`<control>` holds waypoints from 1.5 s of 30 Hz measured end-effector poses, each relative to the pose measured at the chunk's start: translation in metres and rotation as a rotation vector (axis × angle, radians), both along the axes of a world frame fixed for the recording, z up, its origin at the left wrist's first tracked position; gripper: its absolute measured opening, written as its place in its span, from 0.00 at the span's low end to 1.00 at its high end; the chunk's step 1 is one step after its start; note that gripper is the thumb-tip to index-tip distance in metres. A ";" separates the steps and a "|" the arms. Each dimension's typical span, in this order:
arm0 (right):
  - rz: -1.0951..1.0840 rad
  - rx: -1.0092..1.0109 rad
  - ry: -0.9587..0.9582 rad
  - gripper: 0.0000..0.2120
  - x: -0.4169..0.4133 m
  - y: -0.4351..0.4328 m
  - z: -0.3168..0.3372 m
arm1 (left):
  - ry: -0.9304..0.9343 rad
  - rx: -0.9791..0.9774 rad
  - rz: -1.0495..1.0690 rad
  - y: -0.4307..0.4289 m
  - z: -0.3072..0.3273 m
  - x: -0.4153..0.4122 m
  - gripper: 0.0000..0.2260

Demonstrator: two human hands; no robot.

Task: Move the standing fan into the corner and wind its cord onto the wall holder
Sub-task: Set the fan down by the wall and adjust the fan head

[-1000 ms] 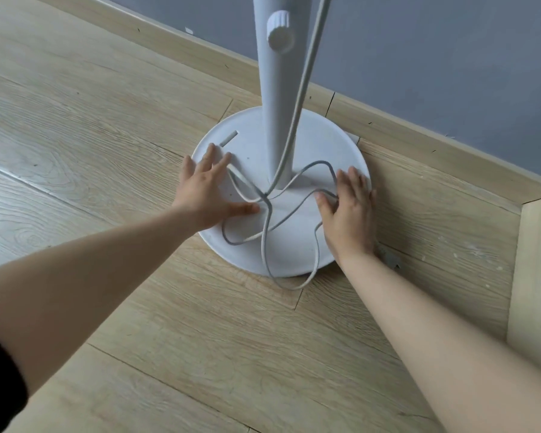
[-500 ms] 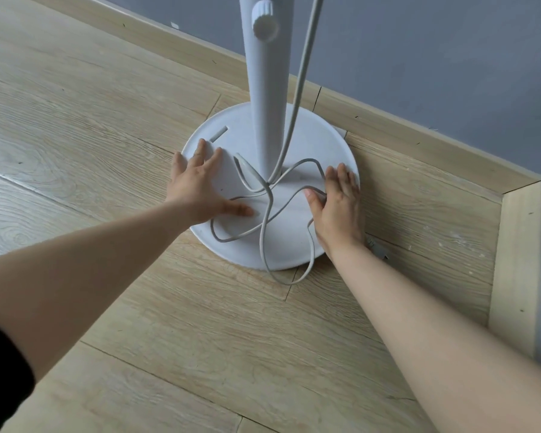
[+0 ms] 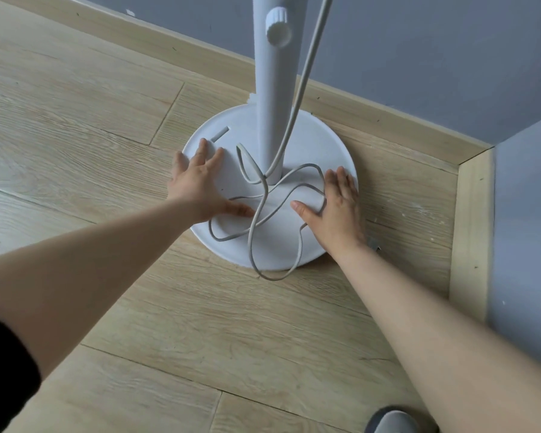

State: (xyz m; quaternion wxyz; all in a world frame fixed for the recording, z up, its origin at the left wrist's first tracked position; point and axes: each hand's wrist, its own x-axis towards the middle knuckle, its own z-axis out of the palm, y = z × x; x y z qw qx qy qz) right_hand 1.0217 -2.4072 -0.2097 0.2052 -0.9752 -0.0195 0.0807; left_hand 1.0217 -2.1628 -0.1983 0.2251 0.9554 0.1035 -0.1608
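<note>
White base (image 3: 319, 142) lay flat near the floor's corner, pole (image 3: 270, 98) upright. Left hand (image 3: 197, 185) and right hand (image 3: 338, 210) pressed flat, fingers spread, on opposite edges. Cord (image 3: 263, 210) looped between.

Cord (image 3: 264, 210) on fan base (image 3: 319, 142), hands (image 3: 197, 182) either side.

Both arms reach forward and down, nearly straight. The left hand (image 3: 197, 185) lies flat with fingers spread (thumb angled inward); the right hand (image 3: 338, 210) mirrors it, palm down.
</note>
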 end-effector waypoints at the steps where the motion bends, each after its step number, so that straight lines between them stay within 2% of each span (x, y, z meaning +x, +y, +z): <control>1: -0.008 0.002 0.004 0.45 -0.003 -0.004 0.000 | 0.006 -0.004 -0.007 -0.004 0.000 0.000 0.59; 19: -0.146 0.026 0.078 0.45 -0.053 -0.076 0.005 | 0.019 0.022 -0.106 -0.083 -0.001 -0.029 0.58; 22: -0.182 0.032 0.071 0.43 -0.062 -0.080 0.003 | 0.000 0.037 -0.117 -0.093 0.000 -0.033 0.56; 27: -0.243 0.022 0.052 0.38 -0.071 -0.087 0.002 | 0.032 0.026 -0.086 -0.109 -0.001 -0.040 0.59; 33: -0.338 0.013 0.010 0.30 -0.079 -0.090 0.004 | 0.049 0.018 -0.052 -0.131 -0.003 -0.045 0.56; 38: -0.325 -0.114 -0.037 0.31 -0.107 -0.088 0.003 | 0.038 0.035 -0.058 -0.134 0.001 -0.044 0.47; 42: -0.407 -0.084 -0.013 0.30 -0.109 -0.084 0.006 | 0.059 0.026 -0.052 -0.136 0.001 -0.042 0.53; 45: -0.384 -0.064 -0.030 0.31 -0.105 -0.082 0.009 | 0.056 0.018 -0.048 -0.144 0.000 -0.034 0.53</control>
